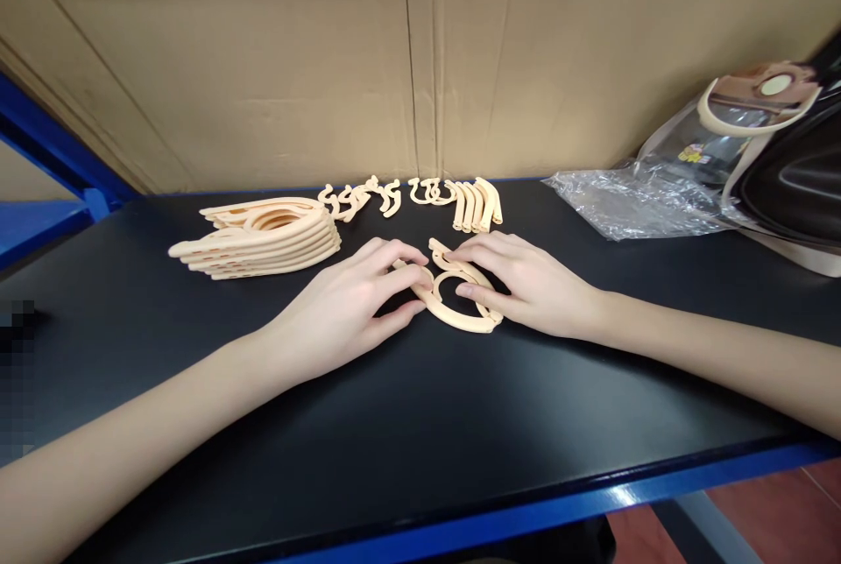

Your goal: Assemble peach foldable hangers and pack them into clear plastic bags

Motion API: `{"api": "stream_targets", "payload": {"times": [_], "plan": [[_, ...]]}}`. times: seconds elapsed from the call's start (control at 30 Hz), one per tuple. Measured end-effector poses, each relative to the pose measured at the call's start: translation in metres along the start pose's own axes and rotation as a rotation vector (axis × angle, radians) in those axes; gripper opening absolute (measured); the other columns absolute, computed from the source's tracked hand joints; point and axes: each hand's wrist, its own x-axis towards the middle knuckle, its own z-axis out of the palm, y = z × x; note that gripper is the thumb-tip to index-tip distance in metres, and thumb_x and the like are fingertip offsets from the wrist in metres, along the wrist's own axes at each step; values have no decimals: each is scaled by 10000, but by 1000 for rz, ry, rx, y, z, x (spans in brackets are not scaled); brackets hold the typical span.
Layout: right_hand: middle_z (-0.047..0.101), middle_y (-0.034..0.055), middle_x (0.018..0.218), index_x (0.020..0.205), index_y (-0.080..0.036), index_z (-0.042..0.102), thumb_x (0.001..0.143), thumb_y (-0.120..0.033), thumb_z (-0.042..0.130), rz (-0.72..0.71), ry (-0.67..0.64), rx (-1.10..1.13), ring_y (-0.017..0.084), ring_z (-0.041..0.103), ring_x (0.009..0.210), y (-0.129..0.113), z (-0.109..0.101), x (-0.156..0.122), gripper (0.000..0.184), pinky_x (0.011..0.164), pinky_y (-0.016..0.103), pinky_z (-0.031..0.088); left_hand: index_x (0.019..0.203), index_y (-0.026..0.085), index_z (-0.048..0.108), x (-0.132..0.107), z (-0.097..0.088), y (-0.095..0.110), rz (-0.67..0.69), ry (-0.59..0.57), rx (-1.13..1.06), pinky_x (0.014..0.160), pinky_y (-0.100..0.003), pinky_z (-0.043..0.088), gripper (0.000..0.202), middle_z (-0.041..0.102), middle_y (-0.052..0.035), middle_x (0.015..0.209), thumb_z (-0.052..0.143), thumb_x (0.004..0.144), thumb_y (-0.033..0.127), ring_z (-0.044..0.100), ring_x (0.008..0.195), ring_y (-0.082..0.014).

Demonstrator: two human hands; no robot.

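Note:
A cream plastic folding hanger (458, 318), its curved arms folded in around a ring-shaped middle, lies on the black tabletop between my hands. My left hand (368, 292) pinches its left side between thumb and fingers. On the opposite side, my right hand (526, 284) grips the other curved arm, the thumb reaching over the ring. My fingertips cover parts of both sides. Left of my hands is a neat stack of matching folded hangers (263, 240).
Loose cream hooks (358, 199) and curved arm pieces (477, 205) lie along the back, before a cardboard wall (263, 65). At right are a crinkled clear plastic bag (611, 200), a clear bottle (703, 144) and a dark bag (795, 170). A blue edge (618, 494) borders the table's front.

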Motion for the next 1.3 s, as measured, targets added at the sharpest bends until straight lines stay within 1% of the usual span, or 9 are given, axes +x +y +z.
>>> {"api": "stream_targets", "payload": {"times": [0.1, 0.2, 0.27, 0.4, 0.5, 0.63, 0.8, 0.97, 1.3], "plan": [[682, 127, 1214, 1203, -159, 584, 1020, -470, 475, -61, -20, 62, 276, 622, 1118, -1, -2, 0, 376, 982, 465, 478, 1105, 210, 648, 0, 1, 3, -2, -1, -40, 966, -392, 497, 194, 579, -94, 1335, 564, 988, 340, 560, 1187, -257], [666, 131, 1249, 1151, -178, 560, 1034, -456, 445, -158, -66, 94, 267, 620, 1131, -2, -4, -1, 323, 963, 443, 481, 1318, 189, 539, 0, 4, 5, -41, -16, -75, 1037, -434, 469, 507, 517, -136, 1451, 656, 922, 484, 520, 1291, -298], [669, 116, 1234, 1120, -192, 553, 1041, -444, 436, -187, -85, 102, 255, 624, 1123, -2, -4, -1, 288, 949, 422, 485, 1402, 183, 462, 0, 6, 6, -80, -57, -106, 1022, -433, 479, 648, 537, -143, 1447, 669, 900, 538, 553, 1262, -296], [694, 97, 1185, 1153, -199, 562, 1043, -446, 437, -184, -52, 88, 248, 632, 1089, -3, -4, -1, 298, 965, 424, 464, 1434, 178, 429, -1, 7, 6, -116, -83, -107, 965, -420, 493, 708, 616, -132, 1367, 651, 898, 585, 616, 1154, -286], [703, 93, 1106, 1118, -189, 594, 1037, -461, 444, -103, 39, 95, 235, 635, 1010, -5, -4, -1, 322, 922, 403, 461, 1427, 171, 446, -1, 4, 6, -108, -62, -60, 933, -411, 489, 718, 646, -130, 1316, 654, 890, 600, 634, 1085, -282], [677, 45, 956, 1031, -186, 638, 986, -478, 546, 142, 90, 231, 190, 611, 871, -1, -3, 2, 310, 803, 335, 456, 1386, 153, 501, 0, -1, 4, -68, -2, 53, 846, -386, 489, 684, 694, -112, 1153, 659, 888, 594, 650, 964, -271], [532, -39, 709, 752, -184, 631, 898, -473, 670, 293, 8, 646, 122, 473, 677, 12, -5, 6, 326, 643, 272, 363, 1331, 144, 556, 1, -9, -2, 53, 155, 291, 913, -429, 458, 523, 671, -150, 1265, 594, 955, 506, 624, 1119, -334], [598, -26, 760, 824, -170, 710, 857, -439, 731, 372, -18, 928, 122, 529, 749, 12, -8, 7, 272, 726, 273, 398, 1363, 99, 536, 2, -13, -3, 82, 140, 369, 962, -465, 439, 548, 625, -187, 1347, 628, 948, 445, 602, 1182, -366], [760, 24, 924, 965, -205, 790, 808, -466, 778, 391, -46, 999, 178, 668, 866, 15, -7, 6, 304, 848, 328, 506, 1377, 135, 530, 0, -17, -2, 101, 144, 431, 1014, -440, 453, 530, 612, -167, 1387, 552, 984, 491, 606, 1219, -341]]}}
